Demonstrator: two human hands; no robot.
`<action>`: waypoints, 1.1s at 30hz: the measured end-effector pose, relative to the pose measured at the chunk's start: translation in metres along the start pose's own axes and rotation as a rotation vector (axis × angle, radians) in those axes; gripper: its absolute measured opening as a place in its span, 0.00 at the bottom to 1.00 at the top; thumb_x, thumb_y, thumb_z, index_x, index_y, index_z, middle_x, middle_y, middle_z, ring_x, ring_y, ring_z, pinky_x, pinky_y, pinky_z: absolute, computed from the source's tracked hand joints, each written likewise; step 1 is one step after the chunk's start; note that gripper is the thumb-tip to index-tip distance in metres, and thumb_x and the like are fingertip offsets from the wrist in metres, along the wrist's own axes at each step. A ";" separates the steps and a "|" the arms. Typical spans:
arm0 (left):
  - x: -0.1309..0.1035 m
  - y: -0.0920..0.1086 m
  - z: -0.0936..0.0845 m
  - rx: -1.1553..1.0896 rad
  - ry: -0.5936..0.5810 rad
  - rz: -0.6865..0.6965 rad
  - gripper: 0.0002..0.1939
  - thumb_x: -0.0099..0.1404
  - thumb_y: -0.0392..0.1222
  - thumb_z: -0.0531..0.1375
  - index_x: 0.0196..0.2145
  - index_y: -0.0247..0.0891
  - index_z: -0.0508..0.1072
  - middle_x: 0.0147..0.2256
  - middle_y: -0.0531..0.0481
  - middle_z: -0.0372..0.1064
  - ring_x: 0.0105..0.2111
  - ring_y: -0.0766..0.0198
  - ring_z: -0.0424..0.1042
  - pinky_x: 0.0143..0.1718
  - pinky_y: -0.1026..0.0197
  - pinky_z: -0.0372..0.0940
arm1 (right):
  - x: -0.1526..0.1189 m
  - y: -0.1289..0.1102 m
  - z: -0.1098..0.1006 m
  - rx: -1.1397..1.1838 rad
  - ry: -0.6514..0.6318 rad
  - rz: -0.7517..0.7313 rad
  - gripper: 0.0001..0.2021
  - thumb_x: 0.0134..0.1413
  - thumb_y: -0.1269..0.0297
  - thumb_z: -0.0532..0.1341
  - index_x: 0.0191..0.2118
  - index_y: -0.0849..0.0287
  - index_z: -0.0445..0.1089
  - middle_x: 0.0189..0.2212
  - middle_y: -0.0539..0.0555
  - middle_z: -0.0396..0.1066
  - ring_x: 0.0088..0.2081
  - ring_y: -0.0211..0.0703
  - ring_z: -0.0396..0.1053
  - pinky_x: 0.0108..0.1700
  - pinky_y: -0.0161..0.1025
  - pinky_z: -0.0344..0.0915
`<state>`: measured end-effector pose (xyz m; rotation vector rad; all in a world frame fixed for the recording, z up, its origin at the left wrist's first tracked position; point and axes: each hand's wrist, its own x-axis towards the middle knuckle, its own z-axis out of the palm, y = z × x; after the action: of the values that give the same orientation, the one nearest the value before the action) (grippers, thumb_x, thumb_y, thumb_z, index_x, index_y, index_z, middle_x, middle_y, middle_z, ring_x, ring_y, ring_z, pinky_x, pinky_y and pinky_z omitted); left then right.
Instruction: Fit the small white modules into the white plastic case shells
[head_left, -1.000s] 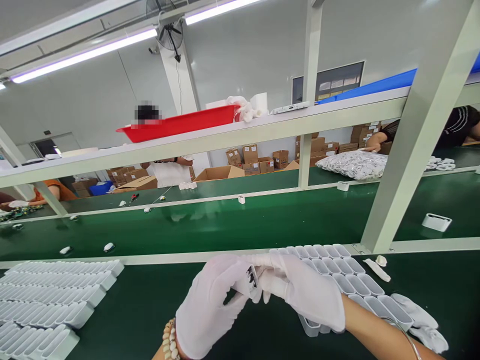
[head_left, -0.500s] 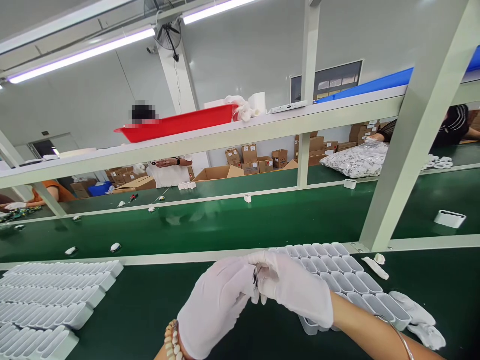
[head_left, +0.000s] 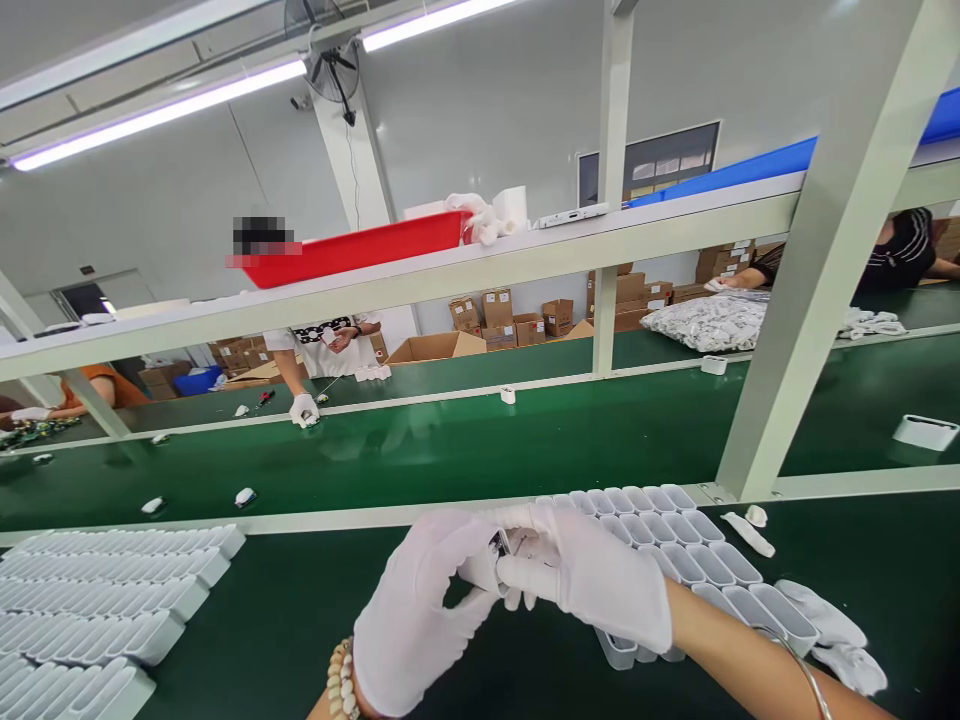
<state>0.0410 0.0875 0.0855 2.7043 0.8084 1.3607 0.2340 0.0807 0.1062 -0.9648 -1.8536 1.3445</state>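
My left hand (head_left: 424,610), in a white glove, is closed round a small white part with a dark end (head_left: 498,545). My right hand (head_left: 589,575), gloved too, meets it from the right, its fingers pressed against the same part. Fingers cover most of the part, so its full shape is hidden. Behind and beside my right hand lie rows of white oval housings (head_left: 735,564) with their openings up. More white housings (head_left: 90,590) stand in rows at the left.
A green belt (head_left: 427,450) carries small white parts beyond a pale rail. White gloves (head_left: 821,612) lie at the right. A slanted post (head_left: 817,270) rises at the right; a shelf holds a red tray (head_left: 360,248). People sit across the belt.
The part between my hands has turned, showing more of its dark end and white side. Items on the belt have moved right. Across the belt, a person's gloved hand has reached to a small part.
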 end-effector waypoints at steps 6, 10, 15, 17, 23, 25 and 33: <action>0.005 0.001 0.000 -0.067 0.056 0.008 0.19 0.63 0.28 0.58 0.51 0.43 0.66 0.33 0.54 0.73 0.35 0.65 0.73 0.40 0.62 0.69 | -0.004 -0.004 -0.006 -0.055 0.000 -0.030 0.16 0.61 0.69 0.55 0.51 0.57 0.73 0.30 0.51 0.74 0.34 0.41 0.74 0.37 0.38 0.72; 0.006 0.005 0.000 -0.089 0.072 -0.040 0.19 0.63 0.29 0.60 0.50 0.44 0.68 0.36 0.53 0.73 0.35 0.65 0.74 0.40 0.62 0.70 | -0.002 -0.005 -0.005 -0.084 0.024 -0.035 0.17 0.57 0.71 0.57 0.51 0.55 0.74 0.27 0.48 0.72 0.32 0.39 0.72 0.37 0.37 0.71; 0.001 0.002 0.002 -0.109 0.087 -0.081 0.18 0.62 0.34 0.63 0.49 0.45 0.68 0.40 0.52 0.74 0.39 0.63 0.75 0.42 0.61 0.71 | 0.001 -0.001 -0.004 -0.069 0.054 -0.047 0.16 0.59 0.67 0.57 0.51 0.57 0.74 0.31 0.50 0.75 0.32 0.39 0.71 0.36 0.37 0.71; -0.002 -0.001 0.004 -0.117 0.097 -0.107 0.18 0.62 0.36 0.65 0.49 0.45 0.68 0.41 0.52 0.74 0.39 0.63 0.75 0.42 0.60 0.72 | 0.000 0.004 -0.006 -0.046 0.088 -0.035 0.17 0.61 0.64 0.55 0.52 0.59 0.73 0.35 0.53 0.76 0.34 0.41 0.72 0.37 0.38 0.72; -0.006 -0.005 0.007 -0.116 0.102 -0.156 0.19 0.61 0.36 0.65 0.49 0.45 0.69 0.41 0.50 0.73 0.39 0.60 0.75 0.43 0.56 0.73 | -0.002 0.007 -0.007 -0.105 0.072 -0.034 0.21 0.57 0.67 0.58 0.57 0.54 0.70 0.33 0.51 0.75 0.35 0.42 0.72 0.40 0.41 0.72; -0.006 -0.006 0.007 -0.121 0.100 -0.144 0.19 0.61 0.35 0.65 0.49 0.46 0.69 0.41 0.50 0.73 0.39 0.60 0.75 0.43 0.56 0.73 | -0.002 0.006 -0.006 -0.125 0.072 -0.032 0.22 0.55 0.68 0.59 0.56 0.54 0.71 0.32 0.51 0.74 0.35 0.42 0.72 0.40 0.42 0.72; -0.001 -0.004 0.006 -0.094 0.103 -0.056 0.20 0.61 0.29 0.61 0.49 0.45 0.68 0.40 0.51 0.73 0.39 0.62 0.74 0.43 0.60 0.70 | -0.003 0.014 -0.011 -0.029 -0.015 -0.063 0.23 0.57 0.69 0.56 0.60 0.62 0.64 0.36 0.56 0.72 0.37 0.46 0.75 0.41 0.47 0.73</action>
<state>0.0432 0.0916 0.0808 2.5406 0.7984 1.4971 0.2477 0.0865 0.0958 -0.9054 -1.9033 1.2940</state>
